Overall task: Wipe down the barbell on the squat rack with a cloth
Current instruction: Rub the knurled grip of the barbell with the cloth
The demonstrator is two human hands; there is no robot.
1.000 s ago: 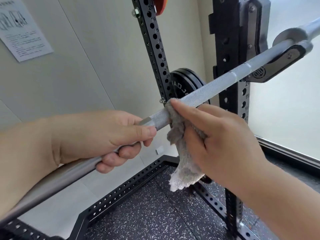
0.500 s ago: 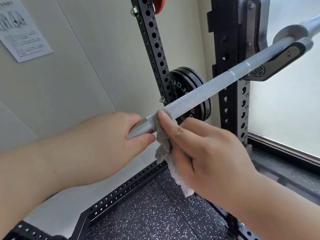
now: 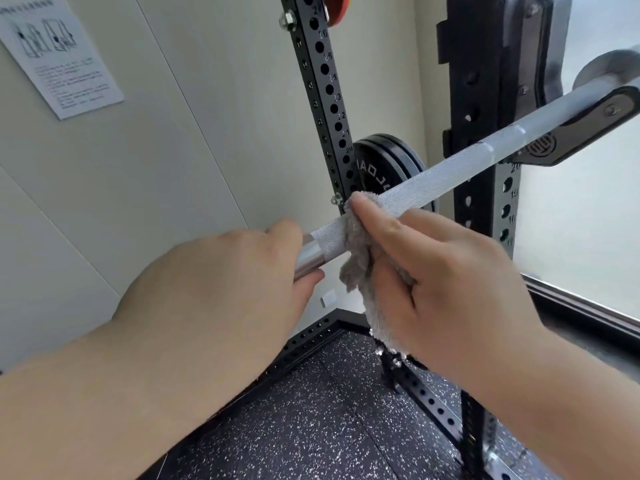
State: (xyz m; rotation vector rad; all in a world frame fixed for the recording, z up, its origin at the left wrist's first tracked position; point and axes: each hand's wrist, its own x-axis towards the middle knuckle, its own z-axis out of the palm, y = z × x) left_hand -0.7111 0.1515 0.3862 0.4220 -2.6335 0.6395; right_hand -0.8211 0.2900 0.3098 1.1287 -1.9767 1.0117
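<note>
1. The barbell slants across in front of me, low at my left and rising to the upper right. Most of the shaft that shows is pale grey knurled steel, with two smooth rings near the far end and a polished smooth stretch beside my left hand.
2. Its far end lies in the black J-hook bolted to the right upright of the squat rack, with the collar showing just past the hook.
3. Black weight plates hang behind the bar on the rear upright, a post with numbered holes. An orange plate peeks in at the top edge.
4. The cloth is grey and fluffy. It is draped over the knurled part just beside the smooth stretch, and its loose end hangs under the bar.
5. My left hand is wrapped round the smooth stretch, fingers curled over the top and thumb underneath.
6. My right hand grips the cloth against the bar. The forefinger lies along the top of it, and the other fingers are bent into the bunched cloth below.
7. Below is speckled black rubber floor inside the rack's base frame. A printed sheet is stuck on the wall to my left.
</note>
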